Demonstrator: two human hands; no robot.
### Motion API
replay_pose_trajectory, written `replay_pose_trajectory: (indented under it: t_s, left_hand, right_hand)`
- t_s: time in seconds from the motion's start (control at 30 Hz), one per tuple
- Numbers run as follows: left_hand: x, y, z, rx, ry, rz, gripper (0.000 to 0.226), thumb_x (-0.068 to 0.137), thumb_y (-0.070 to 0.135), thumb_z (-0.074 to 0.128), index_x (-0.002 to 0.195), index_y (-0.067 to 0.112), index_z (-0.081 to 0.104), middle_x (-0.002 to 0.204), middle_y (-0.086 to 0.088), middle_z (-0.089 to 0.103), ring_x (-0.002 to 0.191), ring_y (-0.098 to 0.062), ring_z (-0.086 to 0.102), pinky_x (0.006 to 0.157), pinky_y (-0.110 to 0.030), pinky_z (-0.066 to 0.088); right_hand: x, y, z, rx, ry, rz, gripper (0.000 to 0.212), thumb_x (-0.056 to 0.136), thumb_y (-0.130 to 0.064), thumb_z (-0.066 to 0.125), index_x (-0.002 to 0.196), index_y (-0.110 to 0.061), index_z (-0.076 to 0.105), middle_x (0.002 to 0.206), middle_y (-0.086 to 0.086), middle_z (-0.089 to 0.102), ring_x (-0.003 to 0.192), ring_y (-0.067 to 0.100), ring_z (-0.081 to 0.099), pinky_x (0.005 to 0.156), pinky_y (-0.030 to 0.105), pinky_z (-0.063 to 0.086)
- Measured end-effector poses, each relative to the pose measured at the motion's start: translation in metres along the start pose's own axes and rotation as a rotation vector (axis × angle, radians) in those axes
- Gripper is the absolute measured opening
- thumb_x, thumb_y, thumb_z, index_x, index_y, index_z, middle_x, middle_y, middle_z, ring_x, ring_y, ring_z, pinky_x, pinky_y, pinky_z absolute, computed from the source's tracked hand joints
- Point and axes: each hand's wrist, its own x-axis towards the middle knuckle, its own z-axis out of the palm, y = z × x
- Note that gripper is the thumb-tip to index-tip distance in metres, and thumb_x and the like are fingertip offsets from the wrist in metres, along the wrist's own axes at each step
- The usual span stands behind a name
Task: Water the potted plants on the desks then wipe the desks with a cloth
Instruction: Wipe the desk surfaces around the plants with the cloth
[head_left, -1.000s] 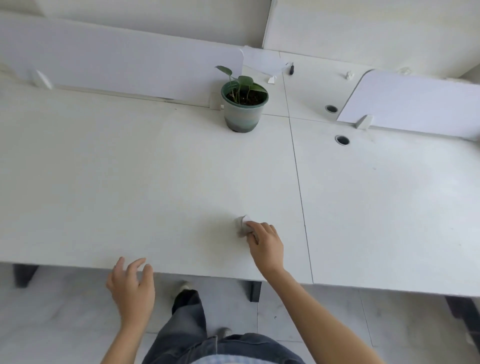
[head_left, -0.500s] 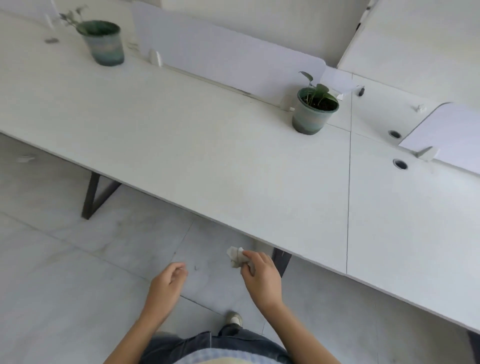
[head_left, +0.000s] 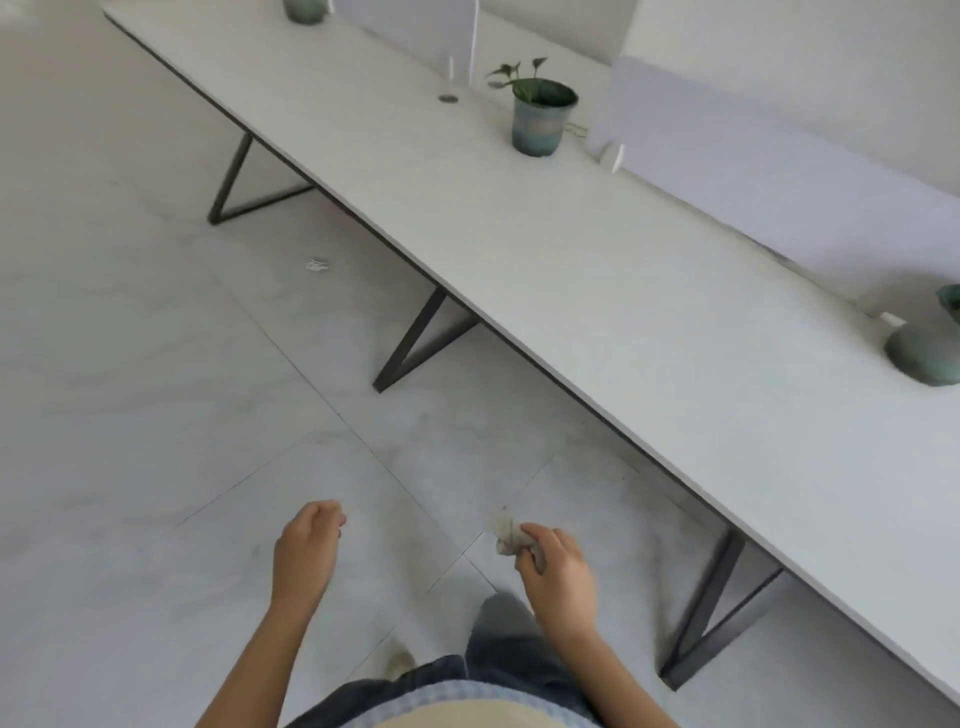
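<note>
My right hand (head_left: 556, 569) holds a small crumpled grey cloth (head_left: 508, 532) in front of my body, above the floor and off the desk. My left hand (head_left: 306, 545) hangs beside it with its fingers curled and nothing in it. A long white desk (head_left: 649, 322) runs diagonally to my right. A green potted plant (head_left: 540, 117) stands on it near the back. A second pot (head_left: 924, 353) sits at the right edge, partly cut off. A third pot (head_left: 305, 10) shows at the far end, at the top of the frame.
White divider panels (head_left: 779, 171) stand along the back of the desk. Dark angled metal legs (head_left: 415, 343) support it, one (head_left: 722, 618) close to my right. A small white scrap (head_left: 316, 266) lies on the pale tiled floor (head_left: 156, 389). A round cable hole (head_left: 448, 97) sits in the desktop.
My right hand lifted the cloth off the desk and drew back. I have turned left and stepped away, so the desk now lies to my right and further pots show.
</note>
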Motion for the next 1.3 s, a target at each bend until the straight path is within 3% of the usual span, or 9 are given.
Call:
replay_pose_trajectory:
  t_s: [0.13,0.23,0.43,0.57,0.73,0.9,1.0,1.1,1.3]
  left_hand:
    - [0.025,0.013,0.017,0.073,-0.183,0.001,0.019,0.093,0.015,0.044,0.08,0.018,0.057,0.094,-0.014,0.064,0.09,-0.028,0.059,0.069,-0.03,0.039]
    - [0.064,0.024,0.021,0.138,-0.251,0.028,0.013,0.093,0.016,0.045,0.091,0.018,0.058,0.096,-0.007,0.063,0.092,-0.021,0.058,0.075,-0.025,0.039]
    - [0.161,0.076,-0.009,0.123,-0.052,0.018,0.015,0.093,0.015,0.046,0.084,0.019,0.058,0.089,-0.005,0.063,0.091,-0.025,0.059,0.068,-0.029,0.04]
    - [0.223,0.119,-0.018,0.024,0.084,0.024,0.017,0.094,0.016,0.044,0.097,0.012,0.06,0.095,-0.006,0.062,0.093,-0.023,0.057,0.078,-0.029,0.037]
    - [0.271,0.137,-0.007,0.086,0.021,0.015,0.012,0.094,0.015,0.045,0.096,0.014,0.056,0.093,-0.004,0.061,0.092,-0.021,0.056,0.076,-0.026,0.038]
    - [0.341,0.146,-0.005,0.046,0.022,-0.089,0.015,0.093,0.013,0.045,0.088,0.012,0.059,0.09,-0.01,0.063,0.093,-0.028,0.058,0.08,-0.031,0.039]
    - [0.398,0.172,-0.007,0.024,-0.003,-0.08,0.021,0.093,0.014,0.044,0.077,0.016,0.058,0.091,-0.012,0.063,0.092,-0.029,0.058,0.081,-0.034,0.04]
    - [0.466,0.209,0.002,0.115,-0.176,-0.004,0.024,0.092,0.014,0.046,0.072,0.019,0.057,0.09,-0.013,0.064,0.091,-0.03,0.058,0.08,-0.034,0.041]
    - [0.585,0.306,0.0,0.198,-0.389,0.156,0.017,0.093,0.017,0.045,0.092,0.011,0.061,0.096,-0.009,0.065,0.096,-0.025,0.059,0.076,-0.03,0.039]
  right_hand:
    - [0.038,-0.021,0.012,-0.035,-0.02,0.045,0.027,0.089,-0.01,0.049,0.112,-0.014,0.064,0.103,0.001,0.066,0.098,0.016,0.056,0.062,0.014,0.034]
    - [0.08,-0.037,0.031,-0.022,-0.069,0.032,0.026,0.089,-0.011,0.049,0.11,-0.014,0.064,0.104,0.0,0.065,0.097,0.015,0.055,0.058,0.011,0.034]
    - [0.218,-0.112,0.052,0.112,-0.112,-0.005,0.024,0.088,-0.013,0.049,0.105,-0.017,0.065,0.099,-0.003,0.064,0.094,0.017,0.058,0.063,0.02,0.039]
    - [0.296,-0.163,0.057,0.166,-0.12,-0.111,0.021,0.088,-0.015,0.049,0.102,-0.016,0.065,0.099,-0.002,0.066,0.094,0.016,0.057,0.069,0.025,0.043]
    - [0.347,-0.181,0.069,0.113,-0.208,-0.114,0.021,0.087,-0.015,0.049,0.1,-0.017,0.065,0.095,-0.008,0.063,0.091,0.013,0.056,0.065,0.022,0.037]
    - [0.399,-0.192,0.085,0.167,-0.241,-0.027,0.019,0.085,-0.019,0.05,0.096,-0.019,0.066,0.095,-0.005,0.069,0.091,0.015,0.063,0.078,0.031,0.051]
    - [0.436,-0.212,0.086,0.316,-0.167,0.072,0.017,0.085,-0.016,0.052,0.093,-0.02,0.066,0.091,-0.007,0.069,0.089,0.017,0.065,0.08,0.031,0.053]
    - [0.476,-0.237,0.09,0.415,-0.069,0.18,0.027,0.086,-0.013,0.051,0.077,-0.037,0.058,0.076,-0.018,0.062,0.072,0.009,0.059,0.063,0.012,0.045]
    - [0.536,-0.288,0.109,0.561,0.133,0.413,0.032,0.087,-0.012,0.051,0.072,-0.04,0.055,0.075,-0.017,0.063,0.062,0.0,0.058,0.056,0.008,0.043]
